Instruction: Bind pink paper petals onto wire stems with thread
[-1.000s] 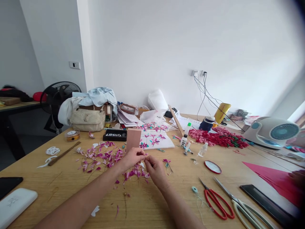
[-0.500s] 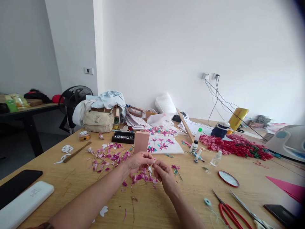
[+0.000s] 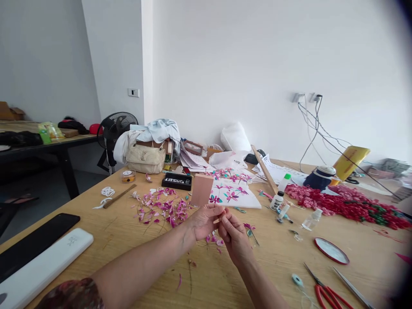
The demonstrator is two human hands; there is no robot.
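My left hand [image 3: 205,220] and my right hand [image 3: 235,237] meet fingertip to fingertip just above the wooden table [image 3: 80,249]. Both are pinched on one small pale petal piece [image 3: 217,220] held between them. Loose pink petals [image 3: 162,207] lie scattered left of my left hand, and a few more sit under my hands. A small finished pink flower with a stem [image 3: 249,228] rests just right of my right hand.
A pinkish upright block [image 3: 201,190] and a white sheet with pink flowers [image 3: 233,194] sit beyond my hands. Glue bottles [image 3: 277,200], a red lid [image 3: 331,251], red scissors [image 3: 323,289] and a heap of red flowers [image 3: 347,205] lie right. A black phone [image 3: 35,242], white case [image 3: 45,266], beige handbag [image 3: 145,159] and fan [image 3: 116,128] are left.
The view has swung left and slightly down, shifting everything rightward in the frame. My hands stay joined on the small piece; the right hand has risen a little off the petals.
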